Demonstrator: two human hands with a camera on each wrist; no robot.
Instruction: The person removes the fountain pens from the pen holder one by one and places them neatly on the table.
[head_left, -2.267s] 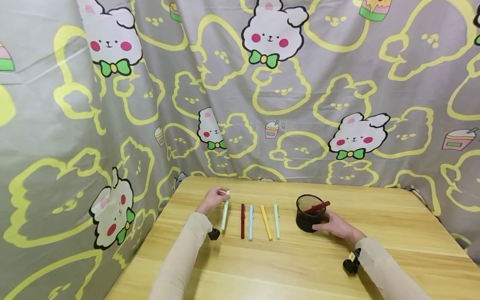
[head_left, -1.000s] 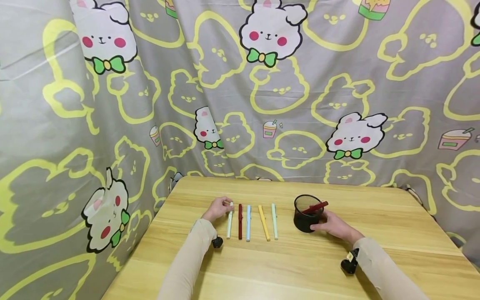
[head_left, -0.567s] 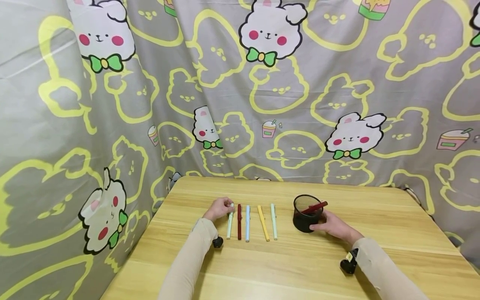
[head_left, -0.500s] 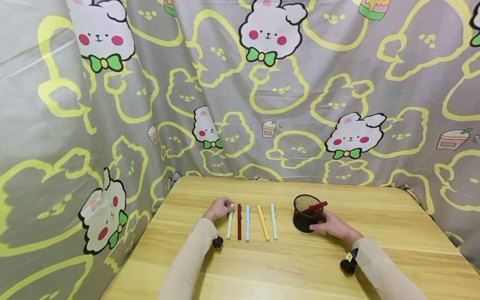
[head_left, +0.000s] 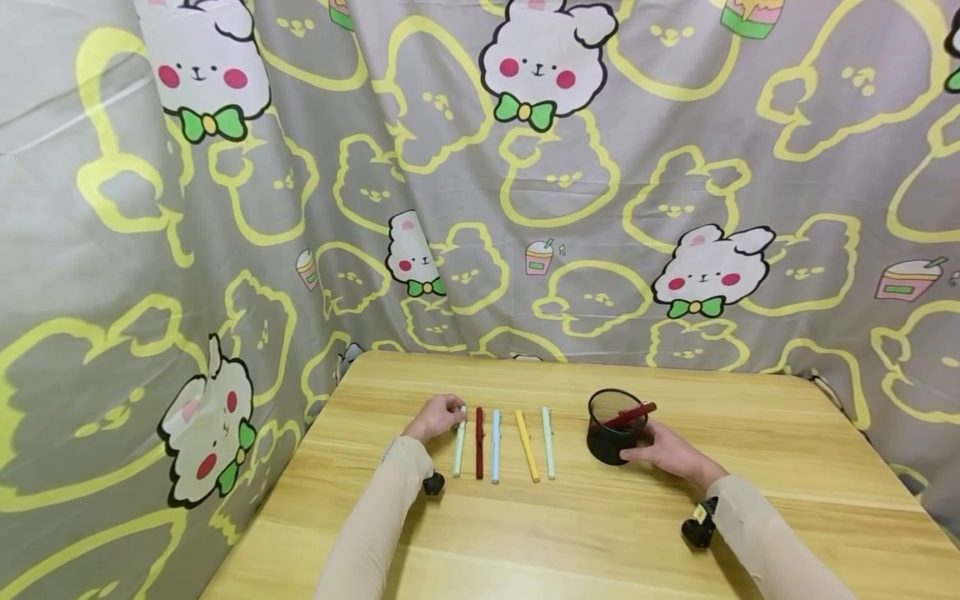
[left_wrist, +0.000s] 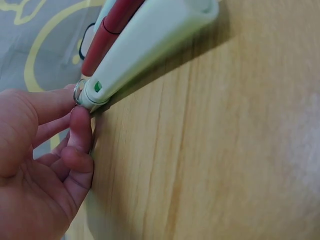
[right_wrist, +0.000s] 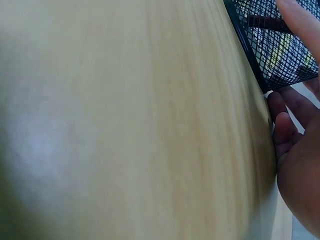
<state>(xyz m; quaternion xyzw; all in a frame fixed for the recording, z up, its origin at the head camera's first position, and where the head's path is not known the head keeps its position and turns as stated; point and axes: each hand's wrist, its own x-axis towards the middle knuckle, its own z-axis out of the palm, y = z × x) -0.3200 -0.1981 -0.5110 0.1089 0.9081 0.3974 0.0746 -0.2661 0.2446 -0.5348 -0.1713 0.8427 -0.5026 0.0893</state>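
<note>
My left hand (head_left: 435,418) pinches the far end of a pale green pen (head_left: 460,448), which lies on the table at the left end of a row. In the left wrist view, thumb and forefinger of the left hand (left_wrist: 52,150) meet at that pen's narrow end, by a metal clip. Beside it lie a dark red pen (head_left: 480,446), a light blue pen (head_left: 496,450), a yellow pen (head_left: 527,448) and a mint green pen (head_left: 548,446). My right hand (head_left: 673,454) grips the side of a black mesh pen holder (head_left: 609,447). Another dark red pen (head_left: 637,412) leans inside it.
The wooden table (head_left: 570,542) reaches back to a grey curtain (head_left: 465,192) with cartoon bunnies, which also hangs along the left side. A small black camera (head_left: 433,483) sits at the left wrist and another black camera (head_left: 699,529) at the right.
Since the earliest frame, my left hand has brought the pale green pen right and toward me, lining it up beside the dark red pen. During the last second both hands stay almost still.
</note>
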